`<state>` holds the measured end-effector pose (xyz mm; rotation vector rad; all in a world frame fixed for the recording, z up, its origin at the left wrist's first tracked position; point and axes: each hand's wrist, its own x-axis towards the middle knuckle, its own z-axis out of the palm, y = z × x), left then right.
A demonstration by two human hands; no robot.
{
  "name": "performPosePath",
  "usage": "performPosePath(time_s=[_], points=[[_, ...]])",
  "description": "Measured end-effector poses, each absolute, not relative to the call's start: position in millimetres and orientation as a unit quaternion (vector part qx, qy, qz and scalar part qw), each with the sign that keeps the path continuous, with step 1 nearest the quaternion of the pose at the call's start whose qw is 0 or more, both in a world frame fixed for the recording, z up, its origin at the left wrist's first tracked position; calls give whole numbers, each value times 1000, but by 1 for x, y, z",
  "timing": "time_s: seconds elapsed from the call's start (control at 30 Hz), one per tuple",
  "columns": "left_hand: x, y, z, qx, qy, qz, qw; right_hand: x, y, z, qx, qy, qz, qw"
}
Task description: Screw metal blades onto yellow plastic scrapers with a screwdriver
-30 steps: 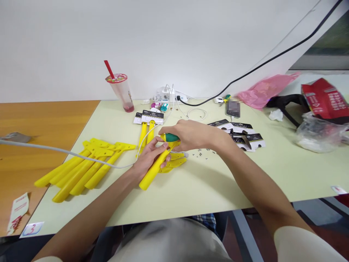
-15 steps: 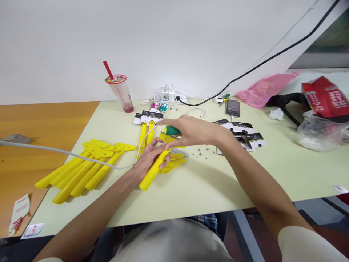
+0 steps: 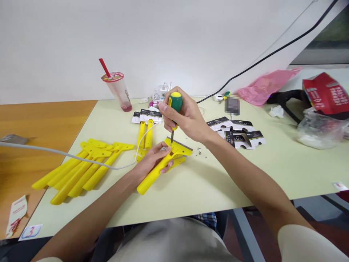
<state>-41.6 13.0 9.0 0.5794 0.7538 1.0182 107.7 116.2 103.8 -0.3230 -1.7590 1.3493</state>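
Observation:
In my left hand (image 3: 152,158) is a yellow scraper (image 3: 154,176), its handle slanting toward me and its wide head facing away. A metal blade edge runs along the head. My right hand (image 3: 188,116) is closed around a green and yellow screwdriver (image 3: 176,103), held upright. The screwdriver's tip meets a small screw at the left part of the scraper head. Beneath my left hand lies another yellow scraper part (image 3: 177,162), partly hidden. Several small screws (image 3: 200,152) are scattered on the table to the right of the scraper head.
Several yellow scrapers (image 3: 92,156) are piled at left. Two carded scrapers (image 3: 145,133) lie behind my left hand. Black-and-white cards (image 3: 237,133) lie at right. A cup with a red straw (image 3: 120,94) stands at the back. A white cable (image 3: 106,166) crosses the left side.
My right hand has lifted off the scraper head and turned the screwdriver from lying sideways to upright, its tip now on the screw. My left hand still holds the scraper.

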Motion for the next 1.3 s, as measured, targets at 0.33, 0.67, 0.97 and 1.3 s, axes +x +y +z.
performPosePath(time_s=[0.33,0.67,0.97,1.3], points=[[-38,13,19,263,355,459,771,103,120,93,-132,-707,549,426],[-43,15,14,223,359,456,784,121,121,104,-118,-810,488,304],[-46,16,11,224,374,470,767,137,135,114,-111,-875,380,277],[-46,17,6,255,384,487,742,144,138,118,-140,-915,276,258]])
